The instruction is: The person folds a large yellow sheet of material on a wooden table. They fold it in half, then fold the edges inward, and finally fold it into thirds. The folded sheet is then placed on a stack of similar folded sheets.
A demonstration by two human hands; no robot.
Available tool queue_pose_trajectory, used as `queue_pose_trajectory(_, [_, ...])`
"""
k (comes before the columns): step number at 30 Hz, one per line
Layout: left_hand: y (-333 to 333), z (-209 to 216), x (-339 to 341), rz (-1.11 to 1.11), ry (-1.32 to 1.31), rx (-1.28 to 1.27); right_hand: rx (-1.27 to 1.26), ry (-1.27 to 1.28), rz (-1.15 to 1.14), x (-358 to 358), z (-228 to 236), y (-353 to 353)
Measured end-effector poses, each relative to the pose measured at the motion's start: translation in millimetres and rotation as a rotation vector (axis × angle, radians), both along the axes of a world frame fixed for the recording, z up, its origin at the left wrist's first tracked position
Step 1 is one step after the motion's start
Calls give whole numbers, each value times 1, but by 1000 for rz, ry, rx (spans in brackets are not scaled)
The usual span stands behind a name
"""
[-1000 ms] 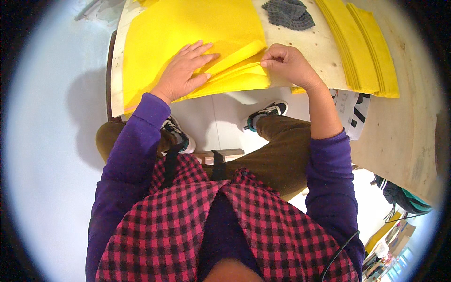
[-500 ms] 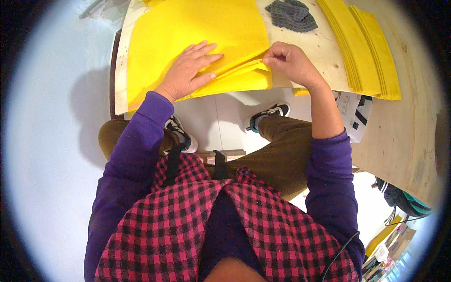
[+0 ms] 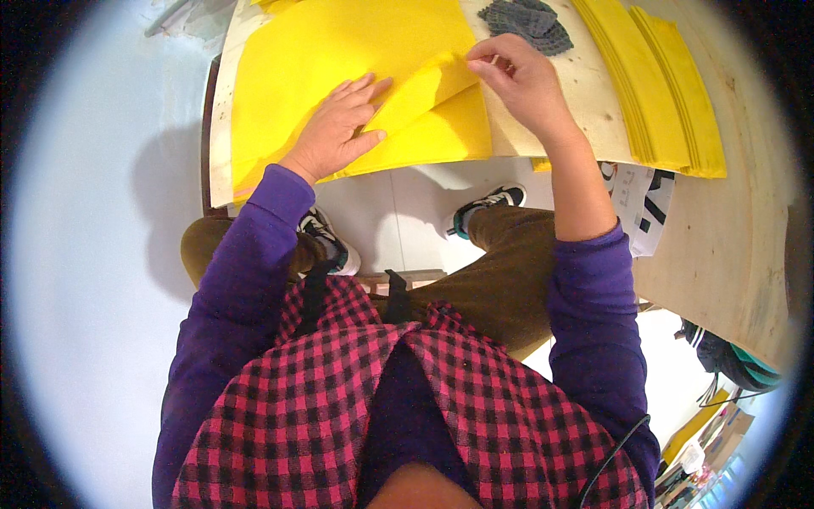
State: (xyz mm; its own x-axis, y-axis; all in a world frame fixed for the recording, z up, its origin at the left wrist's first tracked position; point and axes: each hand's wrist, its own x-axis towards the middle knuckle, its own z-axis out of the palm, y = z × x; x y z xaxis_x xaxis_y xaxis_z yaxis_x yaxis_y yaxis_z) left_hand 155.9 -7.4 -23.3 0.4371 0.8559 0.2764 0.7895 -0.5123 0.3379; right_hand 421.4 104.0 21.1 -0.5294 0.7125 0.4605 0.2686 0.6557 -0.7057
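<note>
A wide sheet of yellow fabric (image 3: 305, 64) lies over the front of the wooden table, its near edge at the table's edge. My left hand (image 3: 339, 123) rests flat on it with the fingers spread. At the fabric's right side my right hand (image 3: 521, 81) pinches a lifted corner between thumb and forefinger. The raised layer slants up from beside my left fingers, and another yellow layer shows beneath it.
A crumpled dark grey cloth (image 3: 527, 25) lies beyond my right hand. Stacks of folded yellow fabric (image 3: 653, 93) stand on the wooden table (image 3: 729, 229) to the right. Below its edge shows a white printed bag (image 3: 649, 212).
My right hand has moved up and slightly left, lifting the pinched corner away from my body. The raised layer has opened wider. My left hand stays in place.
</note>
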Motion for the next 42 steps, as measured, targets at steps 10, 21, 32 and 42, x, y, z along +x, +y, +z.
queue_pose_trajectory(10, [0,-7,-2,14,-31,41,-266,-345,299,37,-20,-6])
queue_pose_trajectory(21, [-1,-1,-3,-15,52,-11,-214,-403,177,27,-12,-8])
queue_pose_trajectory(32, [-4,5,1,-10,31,2,-107,-183,123,11,-5,-7])
queue_pose_trajectory(42, [-3,-2,-4,-25,13,30,-93,-203,17,30,-7,0])
